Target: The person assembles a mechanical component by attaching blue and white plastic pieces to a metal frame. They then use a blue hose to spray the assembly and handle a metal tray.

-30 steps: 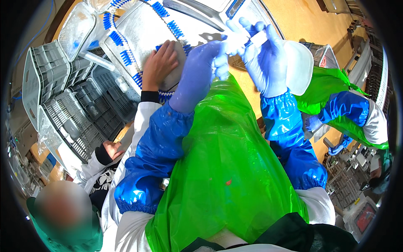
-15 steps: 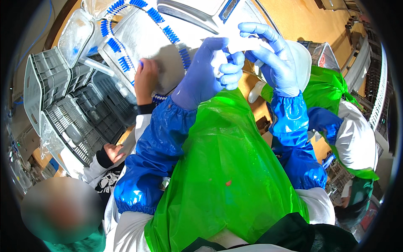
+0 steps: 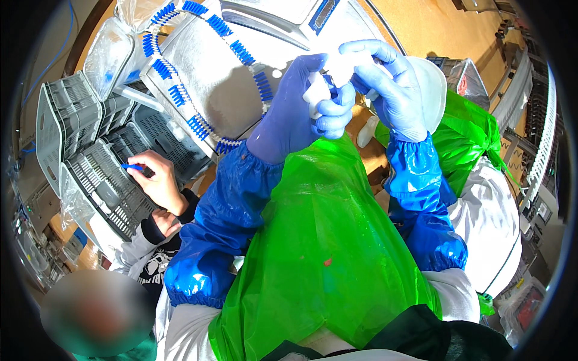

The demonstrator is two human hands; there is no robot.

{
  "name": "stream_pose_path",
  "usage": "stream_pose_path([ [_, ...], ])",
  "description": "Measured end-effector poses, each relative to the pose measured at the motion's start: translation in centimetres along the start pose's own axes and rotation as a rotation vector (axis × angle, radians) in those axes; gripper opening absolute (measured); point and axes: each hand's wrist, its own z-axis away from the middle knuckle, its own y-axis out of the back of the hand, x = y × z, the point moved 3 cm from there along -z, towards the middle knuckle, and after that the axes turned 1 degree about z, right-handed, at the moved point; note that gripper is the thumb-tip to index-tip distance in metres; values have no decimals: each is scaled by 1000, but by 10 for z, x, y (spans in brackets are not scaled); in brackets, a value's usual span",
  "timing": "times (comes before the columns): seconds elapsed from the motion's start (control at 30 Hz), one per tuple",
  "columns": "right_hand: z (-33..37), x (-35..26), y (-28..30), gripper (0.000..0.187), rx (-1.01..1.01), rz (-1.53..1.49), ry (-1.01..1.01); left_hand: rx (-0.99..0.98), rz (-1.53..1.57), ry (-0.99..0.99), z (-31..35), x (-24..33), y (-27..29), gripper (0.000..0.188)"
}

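Observation:
In its blue glove, my left hand [image 3: 304, 105] is closed around a small white piece [image 3: 316, 95], whose kind I cannot make out. My right hand [image 3: 394, 90], gloved the same way, meets it at upper centre with thumb and forefinger bent together on a glaring white piece [image 3: 342, 67]. Strong light washes out that piece's outline and hides where the two hands touch. Left of my hands, a loop of blue and white pieces [image 3: 241, 53] lies on the pale metal table [image 3: 226, 111].
Grey slatted crates [image 3: 111, 189] stand at left. A co-worker's bare hand [image 3: 159, 180] over them pinches a small blue piece [image 3: 132, 166]. Beyond my hands is a device with a blue-framed display [image 3: 325, 15]. Another person in a green apron [image 3: 466, 129] is close on my right.
The co-worker's bare hand has moved from the loop down and left to the crates, carrying the blue piece. The person at right has shifted posture. My hands have barely moved.

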Motion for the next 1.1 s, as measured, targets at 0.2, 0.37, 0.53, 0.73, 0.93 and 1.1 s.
stream_pose_path([
  [0.2, 0, -1, -1, 22, -1, -48, -19, -4, -40, -5, 1, -1, -8, 49],
  [0.37, 3, -2, -2, 22, 8, -64, -40, -16, 4, 0, 2, -3, -13, 49],
  [0.53, 3, -2, -2, 23, -15, -50, -26, -56, -27, -20, 1, -6, -7, 48],
  [0.73, 2, 10, 14, 26, 48, -171, -42, 142, 17, -33, 4, -8, -8, 44],
  [0.93, 4, 5, 19, 32, 224, -242, -18, 440, -795, -483, 12, -5, -3, 23],
  [1.1, 8, 9, 23, 28, 225, -255, -58, 522, -1350, -782, 18, 1, -20, 22],
])
